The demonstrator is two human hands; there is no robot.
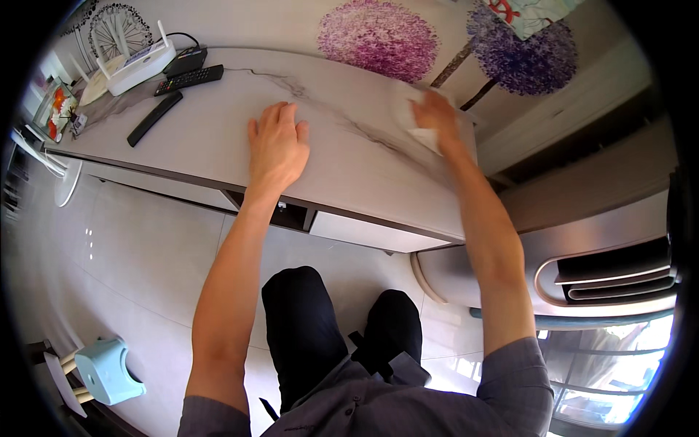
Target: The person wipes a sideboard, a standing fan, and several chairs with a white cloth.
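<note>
My left hand (278,147) rests palm down on the pale marbled top of a low cabinet (349,171), with its fingers a little spread and nothing in them. Farther right, near the cabinet's back right end, my right hand (439,120) presses a white cloth (425,137) onto the same top. Motion smears that hand and the cloth, and its fingers partly hide the cloth.
On the cabinet's left lie a remote control with buttons (189,80) and a plain black remote (154,119), near a white router (142,67) and a black box (186,61). A silver appliance (502,262) stands right; a light-blue stool (109,370) is on the floor.
</note>
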